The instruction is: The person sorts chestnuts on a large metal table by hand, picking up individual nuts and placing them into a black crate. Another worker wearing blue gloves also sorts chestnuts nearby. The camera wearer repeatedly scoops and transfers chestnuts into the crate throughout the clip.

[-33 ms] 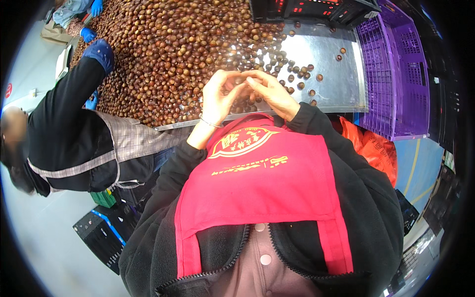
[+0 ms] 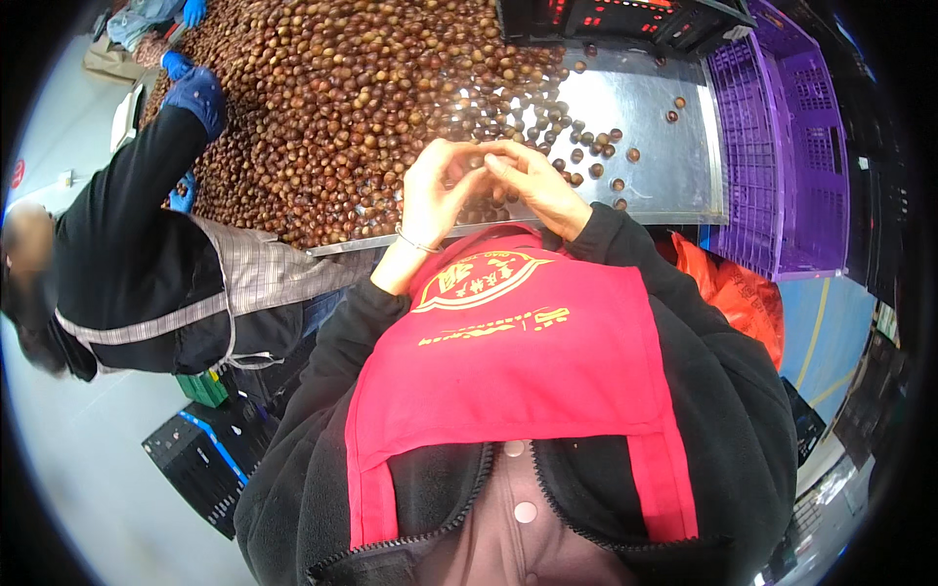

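Smooth, round nuts (image 2: 342, 117) could roll away if my right sleeve (image 2: 608, 234) brushes them.
I judge the loose ones near the front edge of the metal table (image 2: 674, 166) most at risk, as one lies just beside that cuff. My left hand (image 2: 430, 195) and right hand (image 2: 542, 190) curve toward each other, fingertips close together above the table's near side; I cannot tell whether they pinch a nut. The nuts lie heaped across the table, thinning rightward, glossy brown with paler tan ones mixed in.
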`<state>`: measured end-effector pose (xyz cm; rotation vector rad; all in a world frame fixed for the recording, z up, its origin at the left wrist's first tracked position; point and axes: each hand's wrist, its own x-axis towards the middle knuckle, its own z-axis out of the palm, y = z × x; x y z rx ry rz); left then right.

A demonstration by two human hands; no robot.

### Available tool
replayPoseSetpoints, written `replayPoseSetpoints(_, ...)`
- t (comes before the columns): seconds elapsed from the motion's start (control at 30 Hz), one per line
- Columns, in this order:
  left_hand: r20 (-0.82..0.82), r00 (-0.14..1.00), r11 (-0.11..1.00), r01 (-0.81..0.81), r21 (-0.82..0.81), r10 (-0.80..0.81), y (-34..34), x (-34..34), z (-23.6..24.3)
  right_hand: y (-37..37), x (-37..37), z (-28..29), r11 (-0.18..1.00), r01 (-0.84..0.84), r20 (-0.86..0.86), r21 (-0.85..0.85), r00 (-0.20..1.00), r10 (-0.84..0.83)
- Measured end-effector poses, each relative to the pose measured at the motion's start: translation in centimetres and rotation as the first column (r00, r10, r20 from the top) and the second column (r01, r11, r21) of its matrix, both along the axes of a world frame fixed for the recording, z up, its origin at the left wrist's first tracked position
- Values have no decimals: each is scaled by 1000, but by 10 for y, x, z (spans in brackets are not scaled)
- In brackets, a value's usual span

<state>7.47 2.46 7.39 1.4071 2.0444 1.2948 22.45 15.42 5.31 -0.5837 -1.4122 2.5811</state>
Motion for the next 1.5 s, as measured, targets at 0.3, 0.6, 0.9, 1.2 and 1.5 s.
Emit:
replayPoseSetpoints(0.3,203,941,962,-259,-82,271,-66,-11,-23,78,-16,59,851,356,-193,385,933,-303)
replayPoseSetpoints(0.6,501,577,704,-703,-98,645,-155,-15,-105,132,-39,65,427,596,-370,680,782,-502)
replayPoseSetpoints(0.9,600,391,652,-694,-306,698,-166,-17,-115,-19,-57,-66,-171,-46,145,984,763,630)
replayPoseSetpoints(1.2,609,375,643,-702,-306,699,-163,-12,-118,15,-43,-71,-120,-180,216,976,859,464)
replayPoseSetpoints(1.5,119,915,908,-354,-224,386,-116,-23,-91,6,-42,-64,118,-126,90,985,958,273)
